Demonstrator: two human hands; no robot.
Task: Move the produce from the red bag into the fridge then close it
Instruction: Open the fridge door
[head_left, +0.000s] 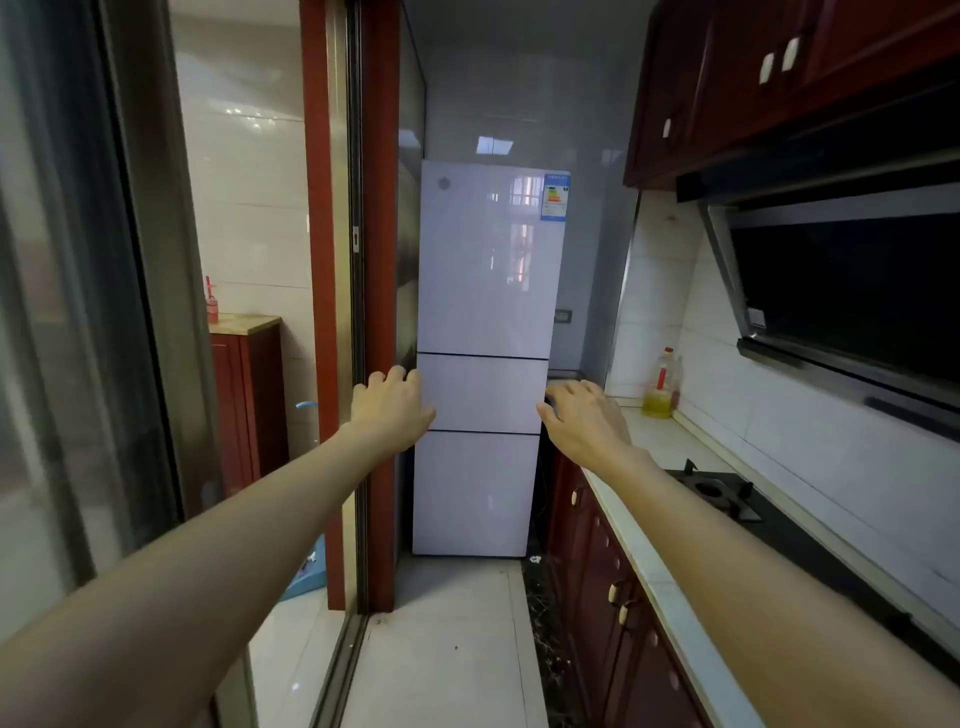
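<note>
Left hand (390, 402), right hand (582, 415) outstretched, closed fridge (485, 322), countertop (670, 457)

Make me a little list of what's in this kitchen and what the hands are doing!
place: narrow kitchen
fridge: white, three doors, all closed
left hand: stretched toward the fridge, fingers relaxed, holding nothing
right hand: stretched toward the fridge, fingers relaxed, holding nothing
counter: on the right, with an oil bottle and a stove
red bag: not in view
</note>
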